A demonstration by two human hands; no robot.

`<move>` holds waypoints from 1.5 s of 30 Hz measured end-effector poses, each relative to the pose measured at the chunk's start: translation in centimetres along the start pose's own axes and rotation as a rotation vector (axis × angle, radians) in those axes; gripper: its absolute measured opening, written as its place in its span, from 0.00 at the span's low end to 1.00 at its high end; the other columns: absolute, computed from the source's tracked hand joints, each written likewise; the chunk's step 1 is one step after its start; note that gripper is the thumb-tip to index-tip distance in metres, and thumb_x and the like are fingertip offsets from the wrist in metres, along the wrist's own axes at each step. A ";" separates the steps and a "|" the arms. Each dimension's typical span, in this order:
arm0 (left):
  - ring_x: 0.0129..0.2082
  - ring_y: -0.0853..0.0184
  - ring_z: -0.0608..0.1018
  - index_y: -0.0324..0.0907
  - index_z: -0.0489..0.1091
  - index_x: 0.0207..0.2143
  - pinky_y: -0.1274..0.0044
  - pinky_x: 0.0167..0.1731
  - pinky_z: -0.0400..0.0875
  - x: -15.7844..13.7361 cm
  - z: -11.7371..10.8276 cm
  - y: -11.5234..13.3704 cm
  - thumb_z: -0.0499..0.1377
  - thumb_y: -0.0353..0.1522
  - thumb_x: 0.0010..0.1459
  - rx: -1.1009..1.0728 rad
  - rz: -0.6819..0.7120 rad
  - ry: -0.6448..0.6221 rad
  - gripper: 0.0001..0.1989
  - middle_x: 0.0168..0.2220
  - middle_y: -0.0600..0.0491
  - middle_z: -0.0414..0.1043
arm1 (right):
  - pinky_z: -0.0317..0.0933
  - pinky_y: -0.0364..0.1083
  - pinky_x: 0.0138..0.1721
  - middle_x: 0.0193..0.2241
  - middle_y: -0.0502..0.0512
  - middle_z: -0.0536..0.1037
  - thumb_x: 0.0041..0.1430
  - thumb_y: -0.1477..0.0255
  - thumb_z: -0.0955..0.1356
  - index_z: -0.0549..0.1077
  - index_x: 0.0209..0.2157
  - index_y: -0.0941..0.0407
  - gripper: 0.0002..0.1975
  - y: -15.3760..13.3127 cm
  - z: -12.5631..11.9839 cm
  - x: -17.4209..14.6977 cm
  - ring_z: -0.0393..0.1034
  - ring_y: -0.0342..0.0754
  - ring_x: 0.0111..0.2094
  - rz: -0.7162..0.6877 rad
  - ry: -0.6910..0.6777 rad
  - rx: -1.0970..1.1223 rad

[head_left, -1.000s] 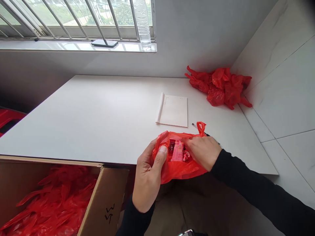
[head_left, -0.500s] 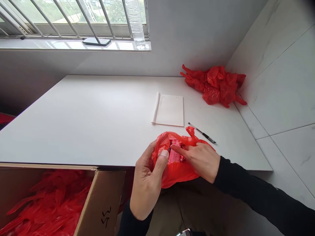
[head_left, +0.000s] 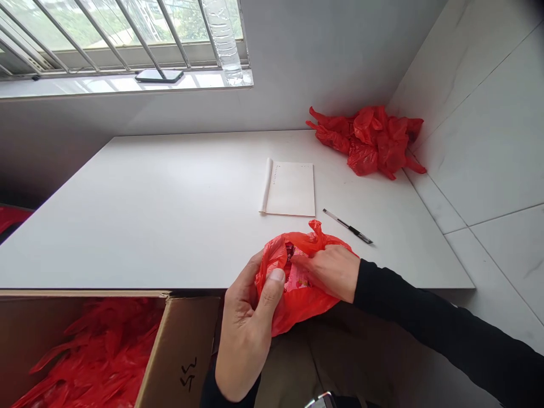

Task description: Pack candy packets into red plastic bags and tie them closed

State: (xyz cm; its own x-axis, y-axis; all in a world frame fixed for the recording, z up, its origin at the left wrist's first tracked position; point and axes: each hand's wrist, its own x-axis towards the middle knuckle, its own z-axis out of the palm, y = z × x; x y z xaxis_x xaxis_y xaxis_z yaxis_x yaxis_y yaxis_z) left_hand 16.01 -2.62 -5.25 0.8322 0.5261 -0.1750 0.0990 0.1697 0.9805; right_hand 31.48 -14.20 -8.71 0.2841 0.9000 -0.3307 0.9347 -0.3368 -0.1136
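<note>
My left hand [head_left: 249, 320] is closed on the near left side of a red plastic bag [head_left: 304, 309], its thumb lying over the rim. The bag is held with its mouth up at the table's front edge. Inside it I see pink packets [head_left: 297, 279] with small prints, partly covered by the bag and by my fingers. My right hand [head_left: 334, 269] reaches into the mouth from the right. Its index finger is stretched out over the pink packets; the other fingers are hidden in the bag.
A notepad [head_left: 291, 190] and a black pen [head_left: 348, 226] lie on the white table [head_left: 170, 209]. Crumpled red bags [head_left: 372, 141] sit in the back right corner. An open cardboard box [head_left: 182, 340] holds red bags at lower left. A phone [head_left: 159, 76] and a bottle [head_left: 225, 42] are on the windowsill.
My right hand has moved left and deeper into the bag, its index finger now lower among the packets. The bag and both hands sit slightly further left in view.
</note>
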 end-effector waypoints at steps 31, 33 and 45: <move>0.56 0.58 0.76 0.54 0.76 0.53 0.71 0.56 0.72 0.4 0.8 0.4 0.65 0.37 0.61 -0.144 -0.024 0.138 0.17 0.56 0.53 0.75 | 0.49 0.48 0.33 0.29 0.52 0.78 0.59 0.80 0.64 0.73 0.49 0.51 0.18 -1.6 -0.2 -1.4 0.72 0.50 0.30 -0.033 -0.005 0.103; 0.56 0.58 0.76 0.53 0.76 0.53 0.70 0.57 0.71 0.4 0.8 0.4 0.64 0.37 0.61 -0.127 -0.019 0.143 0.17 0.56 0.53 0.75 | 0.50 0.49 0.34 0.28 0.52 0.77 0.58 0.80 0.65 0.75 0.45 0.51 0.16 -1.6 -0.2 -2.0 0.70 0.50 0.28 -0.035 -0.042 0.090; 0.30 0.74 0.76 0.53 0.63 0.59 0.85 0.32 0.74 0.1 0.4 0.5 0.66 0.34 0.60 -0.104 -0.007 0.128 0.26 0.33 0.59 0.72 | 0.60 0.55 0.54 0.53 0.62 0.71 0.70 0.72 0.63 0.63 0.63 0.53 0.22 1.1 -0.7 -7.4 0.65 0.58 0.54 0.324 0.688 0.131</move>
State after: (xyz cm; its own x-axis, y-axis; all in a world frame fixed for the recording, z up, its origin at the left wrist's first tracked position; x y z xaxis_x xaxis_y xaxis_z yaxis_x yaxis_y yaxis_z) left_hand 16.33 -2.82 -4.75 0.7549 0.6251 -0.1987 0.0424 0.2558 0.9658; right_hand 30.58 -21.06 -5.78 0.6478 0.7062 0.2859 0.7618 -0.6040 -0.2342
